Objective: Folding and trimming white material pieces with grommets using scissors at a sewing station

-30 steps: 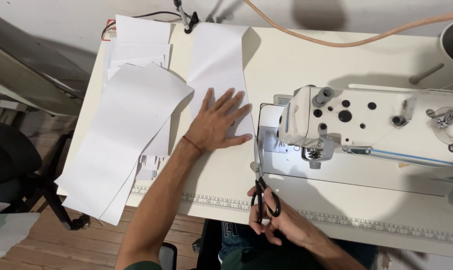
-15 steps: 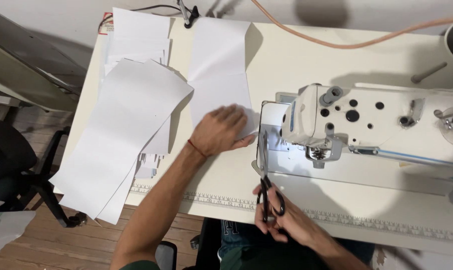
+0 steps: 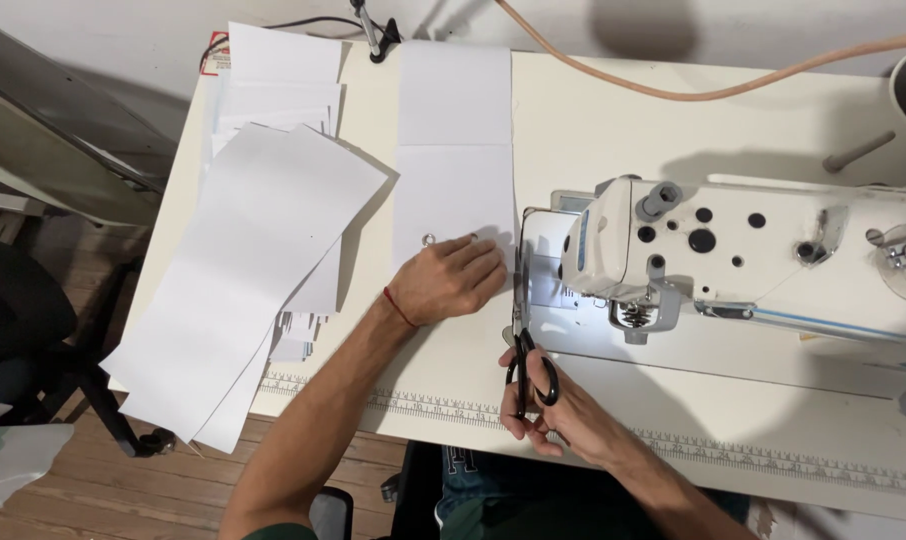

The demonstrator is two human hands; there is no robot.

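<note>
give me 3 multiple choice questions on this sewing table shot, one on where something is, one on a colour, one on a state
1. Where does the left hand lie?
A. on the white strip beside the sewing machine
B. on the chair
C. on the hose

2. What colour are the scissors' handles?
A. red
B. black
C. yellow

3. How do the scissors stand?
A. lying loose on the table
C. hanging off the machine
B. held in the right hand, blades pointing away from the person

Answers:
1 A: the palm rests flat on the white strip, just left of the sewing machine.
2 B: the loops are black around the fingers.
3 B: the right hand has fingers through the loops, with the blades running up along the strip's edge.
</note>
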